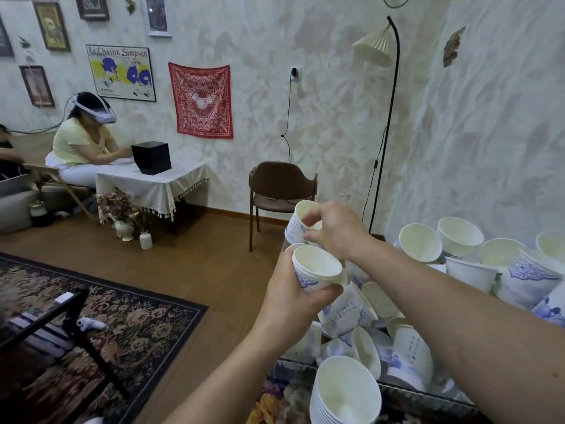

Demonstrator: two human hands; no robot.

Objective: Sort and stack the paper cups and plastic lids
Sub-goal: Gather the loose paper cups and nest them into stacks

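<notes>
My left hand (293, 298) grips a white paper cup with blue print (315, 272), its mouth facing up toward me. Just above it, my right hand (334, 232) pinches the rim of a second printed cup (298, 223), tilted with its mouth up and to the right. The two cups are apart. A heap of loose printed cups (351, 313) lies below my hands, and larger white paper bowls (458, 237) lie further right. A nested stack of white cups (345, 396) leans at the bottom edge. No plastic lids can be made out.
The cups fill a shallow tray whose front rim (397, 390) shows near me, against the right wall. A floor lamp (388, 117) and brown chair (279, 191) stand behind. Another person with a headset sits at a table (153, 182) at the far left. A patterned rug (101, 316) covers the floor.
</notes>
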